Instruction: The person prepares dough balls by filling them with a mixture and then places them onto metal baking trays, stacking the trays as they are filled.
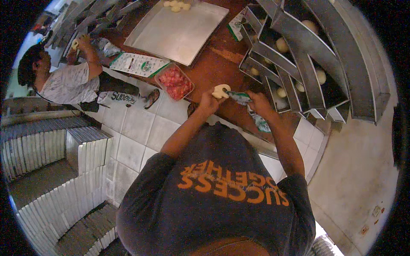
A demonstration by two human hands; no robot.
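Observation:
My left hand [210, 102] grips a pale piece of dough [221, 90] just above the table's front edge. My right hand [259, 102] is closed on a small green and silver pouch [238, 97], whose narrow end touches the dough. Another green and silver packet [261, 123] lies below my right hand, partly behind it. To the left of my hands, a clear plastic tub [174, 82] holds red, chunky filling, beside a long white and green carton [133, 64].
A metal tray [175, 34] with several dough pieces tops the brown table [224, 70]. Metal moulds [294, 68], several holding dough balls, crowd the right. A co-worker [70, 81] works at left, holding something pale. Stacked pans [85, 162] stand lower left; another white-green carton [237, 23] lies farther back.

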